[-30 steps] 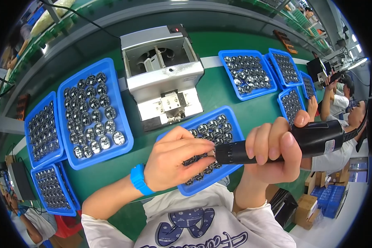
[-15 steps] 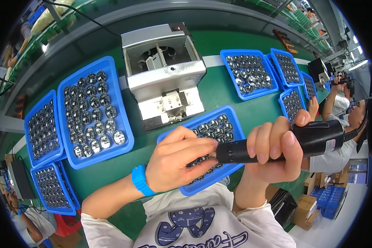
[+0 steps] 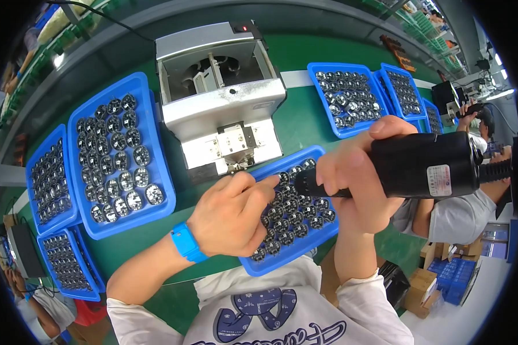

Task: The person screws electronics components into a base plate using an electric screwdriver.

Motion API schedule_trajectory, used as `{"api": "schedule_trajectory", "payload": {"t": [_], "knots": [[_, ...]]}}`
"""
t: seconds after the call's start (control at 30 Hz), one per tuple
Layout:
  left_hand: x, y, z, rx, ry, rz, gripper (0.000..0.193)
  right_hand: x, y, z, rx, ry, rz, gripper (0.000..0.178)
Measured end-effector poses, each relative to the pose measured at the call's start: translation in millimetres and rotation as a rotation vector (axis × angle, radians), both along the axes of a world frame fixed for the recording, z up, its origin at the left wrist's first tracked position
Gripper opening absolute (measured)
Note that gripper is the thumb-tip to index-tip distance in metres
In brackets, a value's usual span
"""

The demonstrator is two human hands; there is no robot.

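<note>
Clasping an electric screwdriver (image 3: 417, 164), the right hand (image 3: 360, 181) aims it leftward over the blue tray (image 3: 300, 249). Whether the left hand (image 3: 227, 217), beyond the tip, pinches anything, I cannot tell.

My black tool (image 3: 407, 165) looks like smooth, slightly glossy plastic, as does the blue tray (image 3: 305, 244) below it. The machine (image 3: 213, 112) shows satin metal, speckled rough in places; my shirt (image 3: 311, 287) is matt cloth.
</note>
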State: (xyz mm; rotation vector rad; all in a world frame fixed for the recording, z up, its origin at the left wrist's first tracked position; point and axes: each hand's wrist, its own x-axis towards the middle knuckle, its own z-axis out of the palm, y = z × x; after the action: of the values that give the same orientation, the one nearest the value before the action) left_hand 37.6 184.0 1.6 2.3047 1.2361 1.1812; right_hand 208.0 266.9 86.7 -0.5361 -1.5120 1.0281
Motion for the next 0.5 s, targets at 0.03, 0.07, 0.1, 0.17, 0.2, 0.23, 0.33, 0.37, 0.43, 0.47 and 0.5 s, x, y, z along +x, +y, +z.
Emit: {"api": "schedule_trajectory", "payload": {"t": [0.03, 0.07, 0.1, 0.17, 0.2, 0.23, 0.33, 0.37, 0.43, 0.47, 0.5], "knots": [[0.4, 0.6, 1.3, -0.005, -0.002, 0.001, 0.053, 0.2, 1.1, -2.1, -0.005, -0.002, 0.001, 0.033], [0.5, 1.1, 4.8, -0.055, 0.016, 0.008, 0.054, 0.7, 2.2, -3.9, 0.003, -0.035, 0.010, 0.033], [0.7, 1.5, 6.2, -0.105, 0.034, 0.016, 0.055, 1.2, 3.3, -5.9, 0.011, -0.069, 0.020, 0.033], [1.0, 2.5, 4.9, -0.109, 0.028, 0.014, 0.056, 3.7, 6.3, -12.0, 0.046, -0.143, 0.007, 0.034], [0.8, 2.6, 4.2, -0.109, 0.022, 0.010, 0.057, 4.3, 7.5, -15.0, 0.085, -0.217, -0.009, 0.034], [0.6, 3.0, 3.2, -0.111, 0.022, 0.010, 0.057, 3.7, 8.2, -17.6, 0.083, -0.217, -0.008, 0.034], [0.1, 3.4, 1.0, -0.125, 0.046, -0.006, 0.056, -0.1, 9.0, -23.2, 0.090, -0.221, -0.016, 0.034], [0.4, 3.6, 1.5, -0.117, 0.059, -0.006, 0.056, -1.5, 8.8, -24.5, 0.087, -0.220, -0.023, 0.034], [0.5, 3.7, 2.0, -0.111, 0.072, -0.006, 0.057, -3.1, 8.8, -25.7, 0.083, -0.220, -0.030, 0.034], [0.6, 3.8, 2.2, -0.109, 0.081, -0.007, 0.057, -3.6, 8.8, -25.7, 0.077, -0.218, -0.032, 0.034], [0.6, 3.8, 2.4, -0.108, 0.091, -0.007, 0.057, -4.1, 8.8, -25.7, 0.071, -0.216, -0.034, 0.034]]}}
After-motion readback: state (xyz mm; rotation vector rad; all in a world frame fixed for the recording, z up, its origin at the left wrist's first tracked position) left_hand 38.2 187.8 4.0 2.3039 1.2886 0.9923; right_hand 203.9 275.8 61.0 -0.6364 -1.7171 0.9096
